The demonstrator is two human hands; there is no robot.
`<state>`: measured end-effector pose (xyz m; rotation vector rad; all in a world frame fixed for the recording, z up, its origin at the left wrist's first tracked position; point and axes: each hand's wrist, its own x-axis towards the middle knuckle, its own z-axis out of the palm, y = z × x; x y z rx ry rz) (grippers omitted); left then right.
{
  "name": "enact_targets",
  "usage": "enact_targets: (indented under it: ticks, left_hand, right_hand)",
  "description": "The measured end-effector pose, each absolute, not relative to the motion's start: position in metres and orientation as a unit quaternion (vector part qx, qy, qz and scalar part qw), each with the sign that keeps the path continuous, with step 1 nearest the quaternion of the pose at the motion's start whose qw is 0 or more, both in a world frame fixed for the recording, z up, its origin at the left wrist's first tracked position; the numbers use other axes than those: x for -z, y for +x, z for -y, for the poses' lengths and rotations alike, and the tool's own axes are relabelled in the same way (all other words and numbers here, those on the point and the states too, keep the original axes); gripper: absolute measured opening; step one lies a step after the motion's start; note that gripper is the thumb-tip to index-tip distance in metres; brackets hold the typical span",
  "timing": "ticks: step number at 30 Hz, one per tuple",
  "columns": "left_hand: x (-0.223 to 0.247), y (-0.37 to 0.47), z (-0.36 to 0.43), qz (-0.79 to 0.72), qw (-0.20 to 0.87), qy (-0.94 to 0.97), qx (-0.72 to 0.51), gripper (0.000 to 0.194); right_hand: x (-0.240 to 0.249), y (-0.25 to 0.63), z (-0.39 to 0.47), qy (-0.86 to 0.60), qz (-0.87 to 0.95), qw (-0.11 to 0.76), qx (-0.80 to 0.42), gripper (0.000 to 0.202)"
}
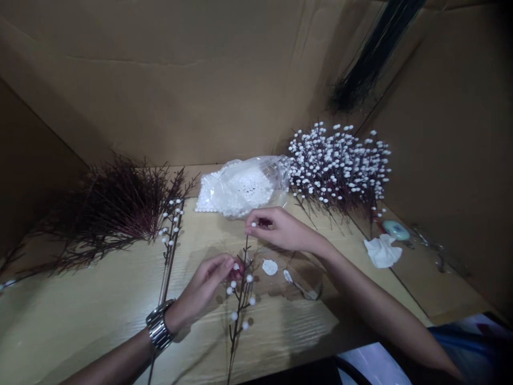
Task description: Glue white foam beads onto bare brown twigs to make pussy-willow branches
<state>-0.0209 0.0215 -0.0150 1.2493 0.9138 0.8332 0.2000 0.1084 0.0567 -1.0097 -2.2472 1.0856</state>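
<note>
A thin brown branch with small side twigs stands nearly upright in front of me, several white beads on its lower twigs. My left hand is closed on the branch from the left, its fingertips partly behind the stem. One white bead shows at the left thumb tip. Above it, my right hand pinches a white bead between thumb and forefinger at the branch's top tip; whether the bead sits on the tip is hidden by the fingers.
A clear plastic bag of white beads lies at the back. Bare brown branches are heaped left; beaded branches are piled right. Between my arms are a white glue-like blob and a small stick. Crumpled tissue lies right.
</note>
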Motion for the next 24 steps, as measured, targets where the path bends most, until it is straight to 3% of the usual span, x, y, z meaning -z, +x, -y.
enact_targets:
  ticks: [15,24]
  left_hand:
    - [0.011,-0.016,-0.022,-0.407,0.639,0.574,-0.311,0.018]
    - [0.010,-0.016,-0.021,-0.424,0.632,0.564,-0.321,0.019]
  right_hand:
    - [-0.054,0.191,-0.102,-0.352,0.823,0.222,-0.386,0.020]
    - [-0.054,0.193,-0.098,-0.352,0.812,0.268,-0.382,0.019]
